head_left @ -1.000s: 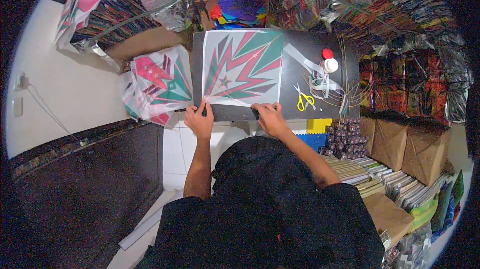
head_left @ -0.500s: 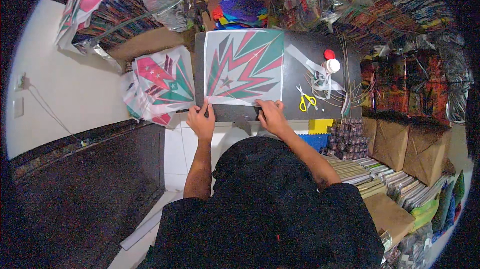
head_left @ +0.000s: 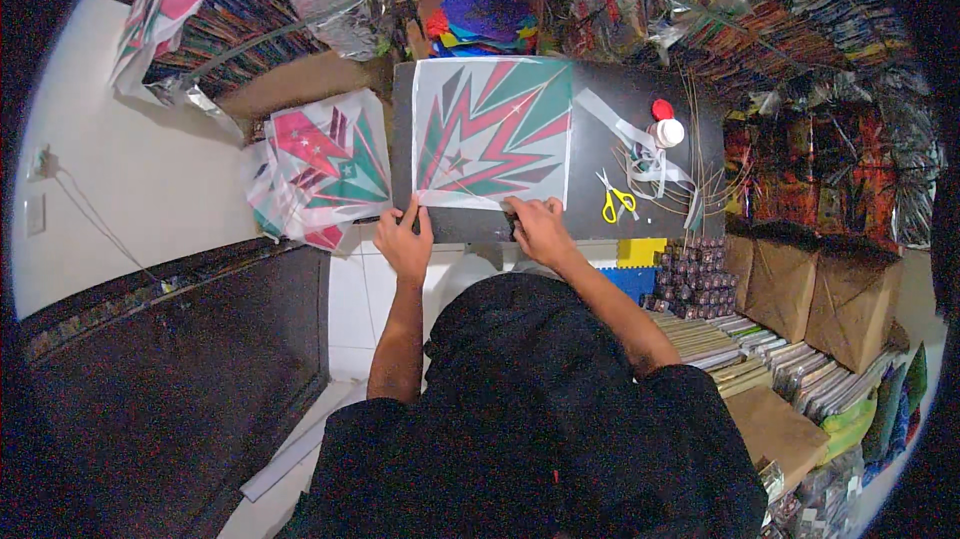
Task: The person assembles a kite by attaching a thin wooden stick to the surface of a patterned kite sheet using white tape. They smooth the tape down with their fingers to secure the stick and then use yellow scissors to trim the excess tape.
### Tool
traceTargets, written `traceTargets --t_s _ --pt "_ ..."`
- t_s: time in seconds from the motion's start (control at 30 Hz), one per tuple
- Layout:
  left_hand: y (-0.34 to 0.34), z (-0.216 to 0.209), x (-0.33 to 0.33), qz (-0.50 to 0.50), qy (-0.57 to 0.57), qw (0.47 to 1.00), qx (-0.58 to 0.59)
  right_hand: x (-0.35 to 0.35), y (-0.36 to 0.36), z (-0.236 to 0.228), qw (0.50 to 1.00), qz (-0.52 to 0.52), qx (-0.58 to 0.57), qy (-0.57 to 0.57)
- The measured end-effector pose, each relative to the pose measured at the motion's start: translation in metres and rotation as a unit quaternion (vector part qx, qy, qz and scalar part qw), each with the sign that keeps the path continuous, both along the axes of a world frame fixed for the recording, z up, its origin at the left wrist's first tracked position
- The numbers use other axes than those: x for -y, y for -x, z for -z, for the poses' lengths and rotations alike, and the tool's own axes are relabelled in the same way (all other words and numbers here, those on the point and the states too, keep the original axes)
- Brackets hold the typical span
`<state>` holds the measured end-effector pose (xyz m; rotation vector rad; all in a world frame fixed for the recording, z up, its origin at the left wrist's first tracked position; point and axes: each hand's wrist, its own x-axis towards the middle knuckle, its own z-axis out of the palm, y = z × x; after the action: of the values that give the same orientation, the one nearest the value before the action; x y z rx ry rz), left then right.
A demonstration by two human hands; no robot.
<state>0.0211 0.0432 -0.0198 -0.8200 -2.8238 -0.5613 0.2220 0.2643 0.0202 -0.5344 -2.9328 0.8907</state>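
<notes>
A thin square patterned sheet (head_left: 490,134), printed in red, green and grey with a star, lies flat on the dark table (head_left: 610,84). A fine pale line, perhaps a thin stick, crosses it diagonally. My left hand (head_left: 405,241) rests at the sheet's near left corner, its fingers apart and the index stretched onto the corner. My right hand (head_left: 541,232) is at the near edge toward the right, its bent fingers closed on the whitish border. The undersides of the fingers are hidden.
Yellow-handled scissors (head_left: 617,201), white strips (head_left: 655,171), a white bottle (head_left: 665,133), a red cap (head_left: 662,110) and thin sticks (head_left: 715,184) lie to the right. More patterned sheets (head_left: 335,174) hang over at left. Stacked bundles (head_left: 800,19) line the back.
My right hand has slid slightly left along the near edge of the patterned sheet. My left hand stays at the corner. The whole view has shifted a little.
</notes>
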Motion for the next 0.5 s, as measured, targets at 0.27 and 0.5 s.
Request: traceTargets --t_s 0.27,0.5 --pt "0.000 -0.008 -0.002 0.001 -0.001 1.000 -0.003 0.003 0.000 -0.004 1.000 0.006 -0.002 -0.015" --pt "-0.013 -0.042 -0.053 0.239 -0.129 0.960 0.063 0.002 -0.001 -0.003 1.000 0.009 -0.001 0.008"
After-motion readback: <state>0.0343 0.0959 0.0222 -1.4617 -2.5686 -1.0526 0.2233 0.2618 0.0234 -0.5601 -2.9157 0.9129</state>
